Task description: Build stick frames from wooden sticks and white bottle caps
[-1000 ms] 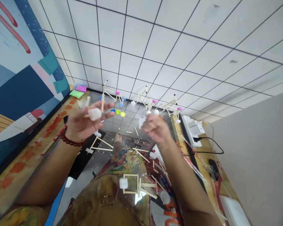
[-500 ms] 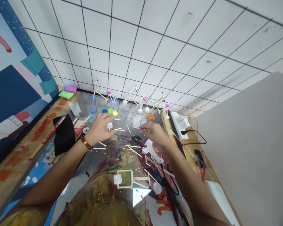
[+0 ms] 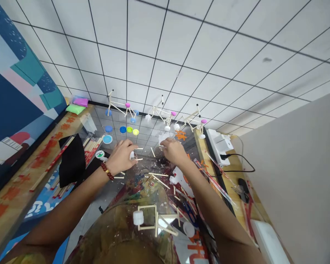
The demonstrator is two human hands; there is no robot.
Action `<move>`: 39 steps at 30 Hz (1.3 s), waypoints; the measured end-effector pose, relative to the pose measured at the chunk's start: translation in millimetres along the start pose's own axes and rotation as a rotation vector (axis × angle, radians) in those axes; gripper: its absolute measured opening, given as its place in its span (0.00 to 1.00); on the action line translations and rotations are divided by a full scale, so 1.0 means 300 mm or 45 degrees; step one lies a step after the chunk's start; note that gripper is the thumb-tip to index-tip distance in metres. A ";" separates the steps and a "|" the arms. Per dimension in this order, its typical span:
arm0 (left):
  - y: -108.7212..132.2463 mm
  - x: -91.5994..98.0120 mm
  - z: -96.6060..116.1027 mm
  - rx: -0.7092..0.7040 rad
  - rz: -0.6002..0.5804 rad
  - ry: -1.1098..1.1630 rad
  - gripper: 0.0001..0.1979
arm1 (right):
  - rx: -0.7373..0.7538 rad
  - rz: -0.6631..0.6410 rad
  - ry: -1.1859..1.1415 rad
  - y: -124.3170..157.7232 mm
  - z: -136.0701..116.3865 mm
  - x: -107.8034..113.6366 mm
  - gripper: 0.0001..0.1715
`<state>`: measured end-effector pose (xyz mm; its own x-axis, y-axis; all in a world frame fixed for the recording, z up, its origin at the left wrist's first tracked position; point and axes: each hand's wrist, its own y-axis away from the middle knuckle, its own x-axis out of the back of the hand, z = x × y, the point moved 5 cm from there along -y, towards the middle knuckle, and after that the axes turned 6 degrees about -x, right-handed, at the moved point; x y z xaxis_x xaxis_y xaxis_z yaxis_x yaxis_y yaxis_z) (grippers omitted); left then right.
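My left hand (image 3: pixel 122 157) is closed around a white bottle cap (image 3: pixel 132 155), with two short wooden sticks (image 3: pixel 139 148) jutting out to the right of its fingers. My right hand (image 3: pixel 173 151) hovers just across from it, thumb and fingertips pinched together; what they hold is too small to make out. Between the hands a loose stick (image 3: pixel 153 152) lies on the glossy dark tabletop. Nearer my body, more loose sticks (image 3: pixel 160 179) lie crossed. A stick frame (image 3: pixel 147 206) with a white cap (image 3: pixel 138 217) on it lies close to my body.
Several stick models (image 3: pixel 165 114) with caps and pink tops stand along the back wall. Blue and yellow caps (image 3: pixel 135 132) lie before them. A power strip (image 3: pixel 219 141) with a plugged-in black cable stands right. A black cloth (image 3: pixel 72 161) and bundled sticks (image 3: pixel 92 148) lie left.
My right hand has shifted slightly left and closer to my left hand. The left hand still holds the bottle cap with its sticks. The camera view has tilted and moved a little.
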<state>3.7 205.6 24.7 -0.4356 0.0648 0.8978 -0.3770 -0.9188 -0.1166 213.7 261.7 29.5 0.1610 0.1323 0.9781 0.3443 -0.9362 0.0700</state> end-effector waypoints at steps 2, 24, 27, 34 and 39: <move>0.001 -0.014 -0.001 0.009 -0.028 -0.001 0.25 | 0.122 -0.070 -0.101 0.009 0.026 -0.002 0.22; -0.004 -0.007 -0.020 0.039 -0.056 0.133 0.25 | 0.307 -0.239 -0.676 -0.026 -0.053 -0.112 0.24; -0.004 -0.013 -0.024 0.040 -0.057 0.148 0.25 | 0.323 -0.227 -0.662 -0.027 -0.078 -0.127 0.22; -0.005 -0.020 -0.030 0.012 -0.071 0.119 0.26 | 0.286 -0.266 -0.711 -0.026 -0.081 -0.124 0.25; -0.005 -0.025 -0.032 0.004 -0.076 0.097 0.26 | 0.244 -0.282 -0.729 -0.025 -0.081 -0.123 0.28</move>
<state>-0.3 210.2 14.1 -0.4736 0.1486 0.8681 -0.4016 -0.9137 -0.0627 182.8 255.9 -2.4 0.5174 0.5181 0.6811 0.5768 -0.7991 0.1697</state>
